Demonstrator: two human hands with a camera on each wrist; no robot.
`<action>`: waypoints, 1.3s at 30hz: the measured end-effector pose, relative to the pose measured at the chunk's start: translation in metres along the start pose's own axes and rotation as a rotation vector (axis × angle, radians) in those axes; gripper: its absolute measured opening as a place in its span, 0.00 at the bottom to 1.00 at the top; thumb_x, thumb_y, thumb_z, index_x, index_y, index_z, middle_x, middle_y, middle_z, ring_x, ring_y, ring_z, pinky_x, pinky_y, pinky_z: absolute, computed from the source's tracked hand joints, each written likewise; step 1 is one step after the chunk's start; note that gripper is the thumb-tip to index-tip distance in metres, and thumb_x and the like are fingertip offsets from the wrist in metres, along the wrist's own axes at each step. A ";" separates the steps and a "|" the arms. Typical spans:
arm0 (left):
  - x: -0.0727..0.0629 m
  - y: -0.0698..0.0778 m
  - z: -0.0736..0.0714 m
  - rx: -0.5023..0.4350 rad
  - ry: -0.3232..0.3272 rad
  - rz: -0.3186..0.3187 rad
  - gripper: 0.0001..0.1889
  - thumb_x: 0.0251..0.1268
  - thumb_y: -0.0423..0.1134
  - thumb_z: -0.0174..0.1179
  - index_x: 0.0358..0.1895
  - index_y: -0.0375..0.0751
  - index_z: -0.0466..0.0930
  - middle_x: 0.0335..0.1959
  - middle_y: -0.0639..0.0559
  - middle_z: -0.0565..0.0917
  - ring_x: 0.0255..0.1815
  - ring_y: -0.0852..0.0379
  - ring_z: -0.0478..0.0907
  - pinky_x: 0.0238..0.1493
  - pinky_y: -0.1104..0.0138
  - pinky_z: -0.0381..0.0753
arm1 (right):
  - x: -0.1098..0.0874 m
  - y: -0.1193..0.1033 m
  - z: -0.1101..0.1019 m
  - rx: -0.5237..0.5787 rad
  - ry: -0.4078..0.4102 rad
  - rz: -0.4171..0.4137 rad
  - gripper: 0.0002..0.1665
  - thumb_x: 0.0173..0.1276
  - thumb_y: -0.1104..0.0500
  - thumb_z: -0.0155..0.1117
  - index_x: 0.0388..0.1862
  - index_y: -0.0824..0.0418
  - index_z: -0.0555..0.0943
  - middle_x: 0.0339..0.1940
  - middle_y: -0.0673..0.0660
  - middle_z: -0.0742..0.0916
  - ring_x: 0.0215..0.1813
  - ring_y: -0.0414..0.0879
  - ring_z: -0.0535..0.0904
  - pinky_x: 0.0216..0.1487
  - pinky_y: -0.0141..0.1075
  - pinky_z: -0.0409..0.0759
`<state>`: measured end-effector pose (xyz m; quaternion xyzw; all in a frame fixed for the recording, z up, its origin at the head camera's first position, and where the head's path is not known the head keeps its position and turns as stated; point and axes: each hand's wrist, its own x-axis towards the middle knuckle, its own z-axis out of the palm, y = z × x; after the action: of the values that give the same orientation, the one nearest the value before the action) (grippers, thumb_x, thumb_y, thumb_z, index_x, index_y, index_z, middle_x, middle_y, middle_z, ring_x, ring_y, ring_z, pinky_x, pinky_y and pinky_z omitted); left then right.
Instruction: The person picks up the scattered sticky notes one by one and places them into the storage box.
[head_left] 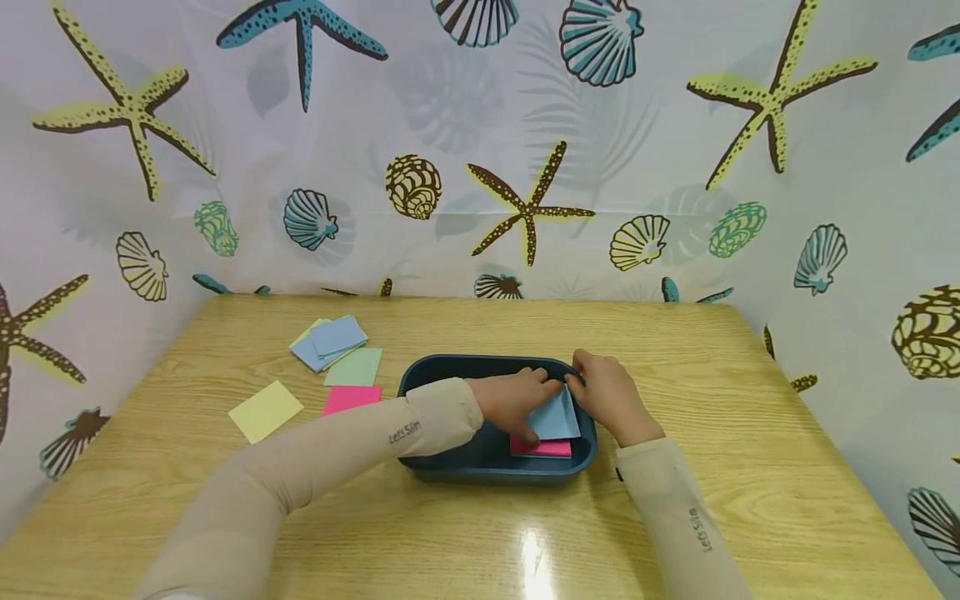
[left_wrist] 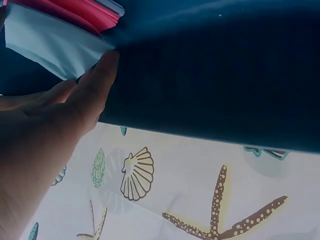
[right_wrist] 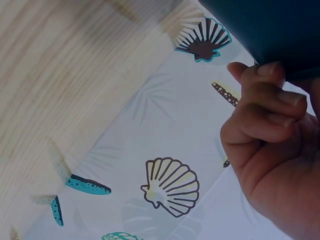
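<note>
Light-blue paper (head_left: 557,417) is being steadied at the right-hand end of the dark blue bin (head_left: 487,476), where it is lying over pink paper (head_left: 551,448). The paper is being touched by the left hand (head_left: 513,400), its fingers fairly straight and its thumb standing apart from them; in the left wrist view a fingertip is being rested at the paper's corner, and no firm pinch is being shown. The bin's far right corner is being gripped by the right hand (head_left: 611,396), its fingers being curled at the rim; whether the paper is also being touched by its thumb cannot be told.

The paper is seemingly being squared on the stack, and light, flat fingertips are probably being called for, since a thin sheet that is being pushed hard at one corner could be buckled; a slight bend is being shown in the left wrist view. While edges are being lined up, the bin is best being braced by the right hand, lest it be dragged along the table (head_left: 750,433). Care is also being called for with the pink paper, which could be knocked askew. Left of the bin, a yellow sheet (head_left: 266,411) and a mostly blue pile (head_left: 337,335) are lying on the table.
</note>
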<state>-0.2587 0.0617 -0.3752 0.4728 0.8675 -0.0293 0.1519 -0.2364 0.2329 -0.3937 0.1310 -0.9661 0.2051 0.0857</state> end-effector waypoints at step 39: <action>-0.007 0.002 0.007 0.028 -0.091 -0.016 0.46 0.54 0.49 0.71 0.75 0.44 0.55 0.63 0.47 0.67 0.56 0.54 0.67 0.57 0.67 0.71 | 0.000 0.000 -0.001 0.003 -0.008 0.006 0.08 0.66 0.64 0.63 0.30 0.65 0.73 0.16 0.54 0.74 0.18 0.45 0.69 0.20 0.35 0.65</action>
<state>-0.2519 0.0554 -0.3791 0.4660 0.8630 -0.0641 0.1844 -0.2360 0.2329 -0.3930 0.1290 -0.9666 0.2062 0.0810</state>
